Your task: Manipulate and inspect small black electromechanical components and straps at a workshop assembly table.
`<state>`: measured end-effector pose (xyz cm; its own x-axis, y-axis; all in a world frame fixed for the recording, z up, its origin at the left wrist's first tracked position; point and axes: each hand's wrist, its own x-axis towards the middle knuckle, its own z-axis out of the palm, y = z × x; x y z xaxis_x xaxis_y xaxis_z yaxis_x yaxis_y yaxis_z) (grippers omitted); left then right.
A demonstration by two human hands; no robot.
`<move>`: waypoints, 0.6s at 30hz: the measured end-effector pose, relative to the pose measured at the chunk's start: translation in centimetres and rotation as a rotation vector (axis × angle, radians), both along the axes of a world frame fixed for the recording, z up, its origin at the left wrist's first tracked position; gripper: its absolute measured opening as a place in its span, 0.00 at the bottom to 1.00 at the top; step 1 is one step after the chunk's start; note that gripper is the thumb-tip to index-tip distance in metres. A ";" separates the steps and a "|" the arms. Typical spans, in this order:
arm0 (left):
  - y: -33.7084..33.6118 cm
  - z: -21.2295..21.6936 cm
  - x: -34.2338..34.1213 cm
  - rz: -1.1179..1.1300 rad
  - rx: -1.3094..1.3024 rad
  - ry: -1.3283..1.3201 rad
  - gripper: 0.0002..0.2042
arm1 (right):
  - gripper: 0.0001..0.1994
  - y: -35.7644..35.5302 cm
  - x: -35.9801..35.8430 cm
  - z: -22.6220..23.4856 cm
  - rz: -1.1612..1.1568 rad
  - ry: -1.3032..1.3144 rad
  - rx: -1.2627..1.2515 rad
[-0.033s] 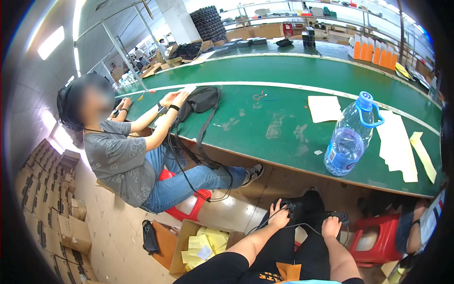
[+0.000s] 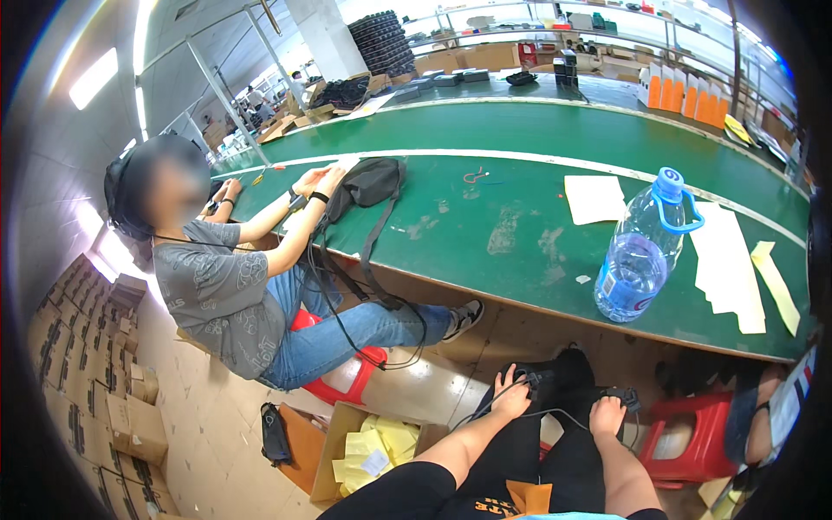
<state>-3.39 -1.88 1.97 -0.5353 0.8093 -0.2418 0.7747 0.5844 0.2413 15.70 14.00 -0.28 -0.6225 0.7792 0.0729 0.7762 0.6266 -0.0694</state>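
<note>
My left hand rests over my left thigh, its fingers curled about a small black corded piece. A grey cable runs across my lap between the two hands. Over my other thigh, my right hand is closed on a similar black corded piece. The fingers cover much of both pieces, so their exact kind is unclear. Both hands are below the front edge of the green table. On that table stands a big clear water bottle with a blue cap and handle, partly full.
A seated co-worker on the left handles a dark bag with hanging straps. Pale paper sheets flank the bottle. A red stool is right of my legs; an open carton with yellow paper is at left. Stacked cartons line the wall.
</note>
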 end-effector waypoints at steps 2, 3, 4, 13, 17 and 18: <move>0.0 0.1 0.0 0.000 0.004 -0.004 0.20 | 0.10 0.0 0.0 0.1 -0.001 0.002 -0.005; -0.1 0.0 0.1 0.005 0.019 0.007 0.20 | 0.10 0.0 -0.1 0.1 0.000 0.002 -0.005; -0.1 0.1 0.1 0.009 0.034 0.019 0.20 | 0.10 0.0 -0.1 0.2 -0.004 -0.005 -0.021; -0.2 -0.2 0.0 -0.004 0.044 0.042 0.19 | 0.10 0.1 -0.2 0.1 -0.012 -0.008 -0.053; -0.2 -0.8 0.0 -0.006 0.067 0.052 0.19 | 0.11 0.2 -0.2 0.1 -0.024 -0.021 -0.111; -0.1 -0.6 0.0 -0.007 0.055 0.050 0.19 | 0.11 0.2 -0.2 0.1 -0.024 -0.022 -0.111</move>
<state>-3.40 -2.02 1.36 -0.5395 0.8245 -0.1705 0.7907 0.5658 0.2338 15.51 14.15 -0.18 -0.6038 0.7967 -0.0279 0.7932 0.5969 -0.1203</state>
